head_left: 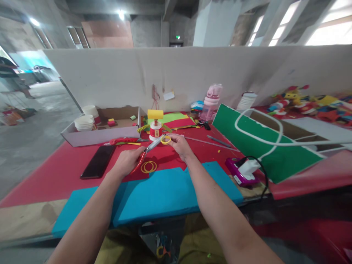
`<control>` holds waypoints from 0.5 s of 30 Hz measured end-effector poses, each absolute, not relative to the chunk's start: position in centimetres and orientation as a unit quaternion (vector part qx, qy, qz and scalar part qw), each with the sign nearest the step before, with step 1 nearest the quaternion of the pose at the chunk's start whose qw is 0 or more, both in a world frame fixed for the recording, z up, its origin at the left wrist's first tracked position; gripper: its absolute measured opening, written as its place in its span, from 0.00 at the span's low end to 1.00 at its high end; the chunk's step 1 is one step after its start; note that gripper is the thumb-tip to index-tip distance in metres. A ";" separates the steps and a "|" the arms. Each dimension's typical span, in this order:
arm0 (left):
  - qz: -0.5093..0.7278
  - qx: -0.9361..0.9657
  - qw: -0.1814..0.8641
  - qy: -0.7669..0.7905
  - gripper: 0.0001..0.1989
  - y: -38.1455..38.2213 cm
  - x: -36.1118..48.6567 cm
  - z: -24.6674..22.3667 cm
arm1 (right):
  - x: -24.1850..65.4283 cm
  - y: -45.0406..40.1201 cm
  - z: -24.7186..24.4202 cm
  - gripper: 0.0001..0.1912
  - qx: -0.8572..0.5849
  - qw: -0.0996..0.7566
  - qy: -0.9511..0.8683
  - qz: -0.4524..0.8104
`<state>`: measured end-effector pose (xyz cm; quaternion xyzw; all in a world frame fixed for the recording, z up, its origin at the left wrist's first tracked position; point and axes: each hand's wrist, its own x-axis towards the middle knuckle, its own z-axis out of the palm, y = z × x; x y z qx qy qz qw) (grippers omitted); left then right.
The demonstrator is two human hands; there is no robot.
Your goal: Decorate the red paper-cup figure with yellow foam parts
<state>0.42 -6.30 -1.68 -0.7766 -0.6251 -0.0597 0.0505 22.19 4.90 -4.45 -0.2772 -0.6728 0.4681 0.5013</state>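
Observation:
My left hand [128, 161] is closed round the red handles of a pair of scissors [153, 145], whose blades point up and to the right. Between the fingers of my right hand [180, 145] is a small yellow paper ring [165, 139], right at the blade tips. Whether the blades touch the ring I cannot tell. Two thin yellow rings [149, 167] lie overlapping on the red table cover below the scissors. Just behind the blades stands a paper-cup figure [156, 129] with a yellow roll on top and folded green arms.
At left are a black phone [98, 162], a red utility knife [123, 140] and an open box [104, 134] with paper cups. A purple power strip [239, 172], a green board [255, 139] and a pink bottle [211, 102] stand right. Blue sheets [162, 194] cover the front edge.

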 end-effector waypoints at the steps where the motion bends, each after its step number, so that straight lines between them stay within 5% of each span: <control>1: -0.060 -0.777 0.050 -0.625 0.20 -6.3 0.5 -1.6 | 22.2 5.0 -4.5 0.15 -0.279 0.502 -0.674 0.465; 15: -0.047 -0.774 0.044 -0.629 0.22 -6.3 0.6 -1.4 | 22.1 4.2 -3.9 0.14 -0.286 0.489 -0.683 0.461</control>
